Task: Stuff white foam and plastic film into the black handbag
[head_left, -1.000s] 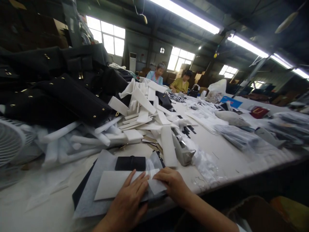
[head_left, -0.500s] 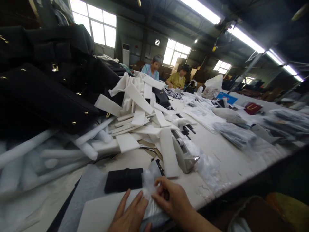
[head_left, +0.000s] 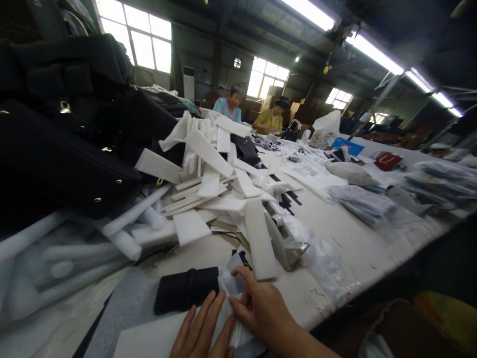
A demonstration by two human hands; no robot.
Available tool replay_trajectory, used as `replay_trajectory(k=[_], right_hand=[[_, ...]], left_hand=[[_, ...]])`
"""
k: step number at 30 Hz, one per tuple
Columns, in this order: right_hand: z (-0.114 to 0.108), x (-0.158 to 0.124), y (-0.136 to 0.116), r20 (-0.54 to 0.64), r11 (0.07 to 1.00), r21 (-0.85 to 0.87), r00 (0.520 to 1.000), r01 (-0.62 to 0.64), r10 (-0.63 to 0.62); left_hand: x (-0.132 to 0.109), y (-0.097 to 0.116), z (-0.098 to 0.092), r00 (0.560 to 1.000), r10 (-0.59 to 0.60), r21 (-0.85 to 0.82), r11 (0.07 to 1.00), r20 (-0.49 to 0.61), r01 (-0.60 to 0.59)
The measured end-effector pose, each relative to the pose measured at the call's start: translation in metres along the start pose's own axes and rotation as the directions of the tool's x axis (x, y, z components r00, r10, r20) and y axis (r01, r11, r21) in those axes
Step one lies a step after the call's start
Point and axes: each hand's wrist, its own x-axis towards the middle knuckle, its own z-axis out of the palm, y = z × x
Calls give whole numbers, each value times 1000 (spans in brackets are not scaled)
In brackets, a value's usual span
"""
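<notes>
My left hand [head_left: 203,330] lies flat, fingers together, on a white foam sheet [head_left: 149,340] at the bottom edge of the view. My right hand [head_left: 261,308] pinches a crinkled clear plastic wrap [head_left: 230,284] just beside the left fingertips. A small black pouch [head_left: 186,294] lies on a grey felt sheet [head_left: 126,311] right behind both hands. Both wrists are cut off by the frame.
A heap of white foam strips [head_left: 208,174] and black bags [head_left: 67,149] rises at the left. A tape dispenser [head_left: 285,243] and plastic bags [head_left: 324,263] lie right of my hands. Two people [head_left: 253,112] sit at the far end of the long table [head_left: 354,248].
The view tilted up and left, so my hands sit lower in the frame. My right hand gathered the plastic wrap upward and my left hand slid down the foam sheet.
</notes>
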Motion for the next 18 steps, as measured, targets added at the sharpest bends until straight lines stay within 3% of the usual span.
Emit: replay_trajectory(k=[7,18], right_hand=[[-1,7,-5,-9,984,-173,999,41,-43],[-5,23,-24,-114,923,-366,990,-117,81]], left_hand=[[-2,3,6,998,20,5,1000,62,-20],[8,7,-4,987,-37,88,996,154,24]])
